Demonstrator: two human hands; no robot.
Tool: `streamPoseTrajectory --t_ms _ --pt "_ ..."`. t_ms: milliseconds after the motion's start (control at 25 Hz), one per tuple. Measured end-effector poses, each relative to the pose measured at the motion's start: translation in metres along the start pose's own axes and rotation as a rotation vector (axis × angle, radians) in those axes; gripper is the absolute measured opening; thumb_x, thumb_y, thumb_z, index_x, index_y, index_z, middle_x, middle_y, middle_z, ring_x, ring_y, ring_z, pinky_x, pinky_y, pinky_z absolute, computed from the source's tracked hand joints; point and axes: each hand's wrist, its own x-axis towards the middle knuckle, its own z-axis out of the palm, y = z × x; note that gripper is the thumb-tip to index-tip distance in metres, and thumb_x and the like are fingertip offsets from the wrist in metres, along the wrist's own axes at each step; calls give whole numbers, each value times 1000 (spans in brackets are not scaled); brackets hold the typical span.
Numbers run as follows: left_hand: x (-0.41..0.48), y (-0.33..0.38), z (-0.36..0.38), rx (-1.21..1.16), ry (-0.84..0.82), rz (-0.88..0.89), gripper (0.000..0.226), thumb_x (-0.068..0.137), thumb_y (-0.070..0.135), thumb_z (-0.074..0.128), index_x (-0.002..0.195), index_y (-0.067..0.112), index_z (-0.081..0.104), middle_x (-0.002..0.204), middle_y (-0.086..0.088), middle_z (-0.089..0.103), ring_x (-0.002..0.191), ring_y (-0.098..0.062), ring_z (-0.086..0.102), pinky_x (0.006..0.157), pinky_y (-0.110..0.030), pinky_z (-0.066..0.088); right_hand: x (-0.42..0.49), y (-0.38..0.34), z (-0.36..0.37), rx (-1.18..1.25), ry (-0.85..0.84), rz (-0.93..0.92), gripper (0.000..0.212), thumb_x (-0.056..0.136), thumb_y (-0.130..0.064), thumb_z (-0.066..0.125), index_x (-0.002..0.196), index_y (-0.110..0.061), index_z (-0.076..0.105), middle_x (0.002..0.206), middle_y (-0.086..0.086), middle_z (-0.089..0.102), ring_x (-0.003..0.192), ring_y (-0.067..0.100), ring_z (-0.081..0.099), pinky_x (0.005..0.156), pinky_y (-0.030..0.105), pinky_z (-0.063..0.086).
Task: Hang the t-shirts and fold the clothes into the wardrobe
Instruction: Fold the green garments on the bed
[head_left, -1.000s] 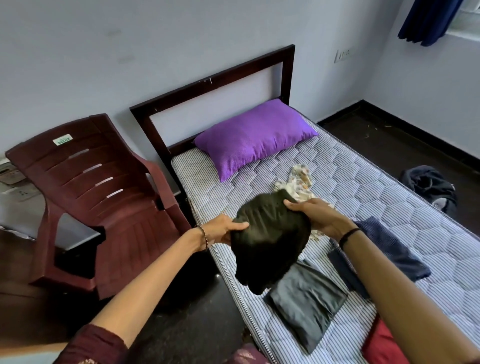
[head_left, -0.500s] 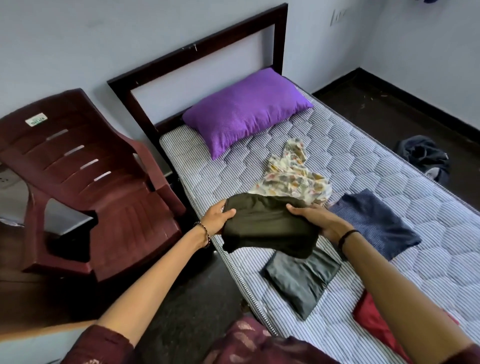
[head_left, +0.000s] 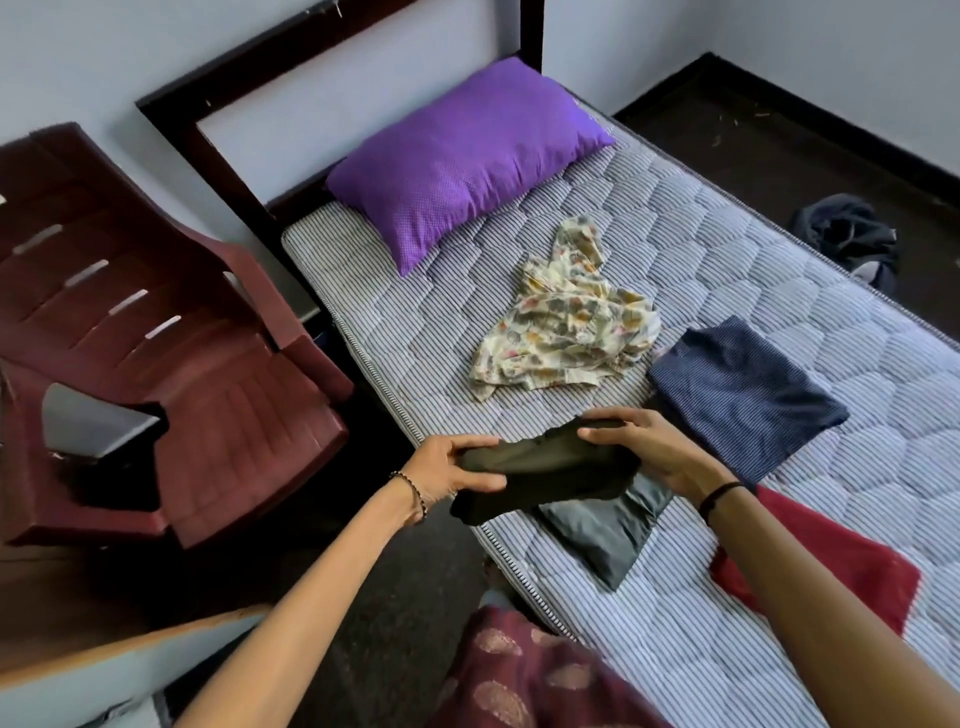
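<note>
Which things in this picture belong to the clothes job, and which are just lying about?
Job: dark garment, gripped by left hand and right hand; grey fold; navy fold; floral cloth; red cloth.
Lying about: pillow; chair; floor bundle.

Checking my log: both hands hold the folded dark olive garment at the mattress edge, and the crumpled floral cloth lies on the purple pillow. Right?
One error. The head view shows the crumpled floral cloth on the striped quilted mattress, beside the purple pillow, not on it. The left hand and right hand do hold the folded dark olive garment at the mattress edge.
</note>
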Motion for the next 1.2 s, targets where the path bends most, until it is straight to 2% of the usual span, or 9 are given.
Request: streamPoseTrajectory --t_ms 120,280,480,600,760,880,1000,1080,1200 --pt "8 -26 7 449 23 -12 74 61 9 92 128 22 64 120 1 61 115 -15 55 97 -25 44 -10 23 -5 -48 -58 3 64 71 -5 90 129 -18 67 120 10 67 107 25 68 86 29 59" --pt "17 -50 26 697 162 83 67 69 14 86 131 22 62 101 0 50 99 -16 50 82 -21 36 -13 63 -7 -382 -54 14 87 64 7 88 139 -26 58 129 3 50 108 21 60 80 28 58" --pt "34 -72 49 1047 75 202 45 88 14 68 132 19 61 98 2 36 103 -22 51 91 -28 43 -8 121 -6 -878 85 -52 69 80 -2 75 141 -28 56 129 7 48 120 25 48 88 18 39" --pt "35 -78 59 1100 126 327 27 88 16 63 115 19 67 108 2 39 97 -18 52 83 -37 53 -1 139 -11 -777 245 -132 39 87 -7 71 123 -23 70 115 3 45 113 26 50 79 13 37" --pt "49 -76 56 1104 288 539 25 83 14 67 107 17 67 135 5 52 119 -16 52 99 -40 48 17 130 -25 -830 355 -251 42 85 -6 71 123 -24 71 140 10 42 133 32 36 108 42 37" --pt "57 -65 52 958 445 729 40 73 -1 72 111 11 68 122 -6 68 118 -20 58 109 -43 40 29 106 -29 -846 486 -388 50 85 -11 67 130 -32 64 134 2 46 124 27 44 87 41 49" --pt "56 -66 53 902 570 1067 34 77 -1 70 110 7 71 109 -5 73 105 -14 63 102 -35 46 41 100 -35 -813 632 -542 61 81 -9 67 135 -36 60 133 -5 49 118 18 52 79 36 51" --pt "61 -84 68 930 536 1232 27 86 3 66 110 10 74 108 1 74 101 -10 68 97 -33 50 54 116 -46 -761 649 -618 70 75 3 64 135 -33 63 139 -4 50 119 11 51 86 31 49" --pt "88 -137 104 1008 333 1267 26 92 6 56 106 16 76 98 5 74 90 -9 70 92 -32 53 78 171 -65 -631 584 -571 74 69 20 59 124 -28 72 139 2 53 125 8 50 97 29 48"
